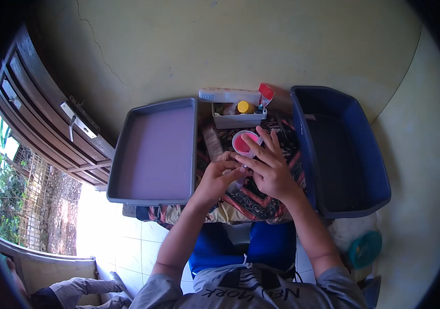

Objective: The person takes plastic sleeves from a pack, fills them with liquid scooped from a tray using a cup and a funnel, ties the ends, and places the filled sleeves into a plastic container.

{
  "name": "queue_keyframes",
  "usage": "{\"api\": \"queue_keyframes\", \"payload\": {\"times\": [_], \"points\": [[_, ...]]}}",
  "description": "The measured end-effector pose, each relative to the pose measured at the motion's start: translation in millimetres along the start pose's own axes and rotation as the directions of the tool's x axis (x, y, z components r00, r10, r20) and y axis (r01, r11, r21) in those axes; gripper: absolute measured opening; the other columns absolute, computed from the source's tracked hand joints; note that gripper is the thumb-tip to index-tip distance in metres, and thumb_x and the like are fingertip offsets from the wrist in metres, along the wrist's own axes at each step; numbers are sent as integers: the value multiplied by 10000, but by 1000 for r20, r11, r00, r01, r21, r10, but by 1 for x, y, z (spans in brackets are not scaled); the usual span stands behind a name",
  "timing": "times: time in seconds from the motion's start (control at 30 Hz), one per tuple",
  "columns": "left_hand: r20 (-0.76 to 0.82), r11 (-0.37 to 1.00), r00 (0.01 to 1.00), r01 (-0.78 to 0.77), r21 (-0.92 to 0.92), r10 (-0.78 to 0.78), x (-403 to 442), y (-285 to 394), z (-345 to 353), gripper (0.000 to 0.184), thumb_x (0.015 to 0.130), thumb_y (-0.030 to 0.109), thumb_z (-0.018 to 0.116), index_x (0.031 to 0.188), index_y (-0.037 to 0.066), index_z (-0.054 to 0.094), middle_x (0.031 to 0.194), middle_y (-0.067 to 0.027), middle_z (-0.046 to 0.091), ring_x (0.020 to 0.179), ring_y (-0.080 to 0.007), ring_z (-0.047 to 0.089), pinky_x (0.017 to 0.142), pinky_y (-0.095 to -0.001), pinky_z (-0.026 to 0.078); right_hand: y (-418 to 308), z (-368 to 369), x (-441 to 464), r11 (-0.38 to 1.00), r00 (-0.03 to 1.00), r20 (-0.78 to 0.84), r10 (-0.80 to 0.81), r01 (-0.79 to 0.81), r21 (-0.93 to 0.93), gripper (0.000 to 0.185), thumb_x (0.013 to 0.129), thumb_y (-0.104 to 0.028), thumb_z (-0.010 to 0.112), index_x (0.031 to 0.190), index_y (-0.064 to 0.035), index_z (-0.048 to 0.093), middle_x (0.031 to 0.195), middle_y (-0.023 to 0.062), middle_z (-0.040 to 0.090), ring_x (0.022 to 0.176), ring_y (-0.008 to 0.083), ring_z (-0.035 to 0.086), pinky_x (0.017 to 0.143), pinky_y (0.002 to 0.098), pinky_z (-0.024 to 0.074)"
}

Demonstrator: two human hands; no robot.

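My left hand (220, 176) and my right hand (271, 172) meet over the middle of the cloth-covered table. The fingers of my left hand are closed in a pinch around something small and pale. My right thumb and index finger come together at the same spot, while its other fingers are spread upward. Below the fingertips shows a pale, see-through piece (237, 184), perhaps thin plastic; its kind is unclear. Just beyond my right fingers stands a white cup (236, 135) with pink-red contents, partly covered by them.
A grey tray (193, 154) with a light purple inside lies left; a deep dark blue bin (310, 154) stands right. Behind are a grey box (238, 121) with a yellow-capped container (245, 107) and a long white box (230, 96). Another person's legs (83, 291) show lower left.
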State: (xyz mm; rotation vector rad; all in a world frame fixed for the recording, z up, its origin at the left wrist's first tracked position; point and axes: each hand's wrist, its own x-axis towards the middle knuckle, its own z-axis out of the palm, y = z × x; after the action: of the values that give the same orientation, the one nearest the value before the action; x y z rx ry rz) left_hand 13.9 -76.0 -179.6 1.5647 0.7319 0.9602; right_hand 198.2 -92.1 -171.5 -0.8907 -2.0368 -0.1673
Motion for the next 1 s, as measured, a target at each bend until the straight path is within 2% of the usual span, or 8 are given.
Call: {"api": "queue_keyframes", "payload": {"times": [0.07,0.2,0.3,0.4,0.47,0.67,0.93,1.0], "points": [[-7,998,1000,12,57,-12,0,-5,-2,181,852,113,621,812,-47,694,990,-77,552,1036,-177,491,930,-319,353,6,6,-6,995,998,69,7,0,-103,278,752,-20,651,1012,-102,701,1384,91,494,1348,375,352,1056,682,212],[-15,993,998,66,100,-65,-1,-10,-3,162,829,115,634,790,-28,701,974,-85,556,1041,-197,470,950,-336,308,7,12,-12,993,998,38,48,-43,-107,292,689,0,704,968,-85,682,1327,50,552,1339,340,380,1112,613,171],[-21,991,997,75,112,-73,-3,-12,-3,150,808,114,639,792,-20,706,963,-83,552,1032,-206,469,945,-331,303,6,21,-19,999,993,116,31,-26,-41,307,691,2,700,990,-50,654,1237,62,595,1237,309,492,1107,581,234],[-28,973,999,40,229,-35,-3,-23,-7,153,758,124,674,836,3,726,934,-91,555,955,-224,507,887,-333,371,7,27,-29,998,991,136,-5,-4,62,337,699,-3,692,1030,-4,624,1083,94,619,1041,289,596,991,471,423],[-31,976,999,40,214,-35,-5,-25,-7,146,754,123,674,832,11,728,929,-87,556,952,-223,506,887,-331,371,-1,19,-28,992,975,212,60,-82,96,330,714,-1,674,1037,26,610,948,126,597,884,282,614,793,376,509],[44,984,998,30,175,-38,-6,-26,-6,143,751,125,671,814,9,726,922,-84,558,948,-218,511,882,-326,376,-1,12,-36,994,974,221,57,-76,75,289,758,-90,694,1025,-17,612,832,88,582,711,268,638,575,374,502],[193,991,974,104,79,-118,-12,-29,-6,146,760,106,662,825,-17,705,996,-92,553,1025,-218,503,933,-322,354,5,2,-43,956,960,274,61,-135,260,140,763,-34,677,886,6,624,757,123,632,694,285,644,586,364,501],[202,975,977,24,223,-71,-11,-28,-5,144,761,101,672,838,-16,704,1002,-96,566,1036,-225,508,935,-340,360,4,2,-45,944,950,291,117,-197,264,104,776,-32,670,859,10,624,749,130,635,701,290,644,592,365,502]]}}
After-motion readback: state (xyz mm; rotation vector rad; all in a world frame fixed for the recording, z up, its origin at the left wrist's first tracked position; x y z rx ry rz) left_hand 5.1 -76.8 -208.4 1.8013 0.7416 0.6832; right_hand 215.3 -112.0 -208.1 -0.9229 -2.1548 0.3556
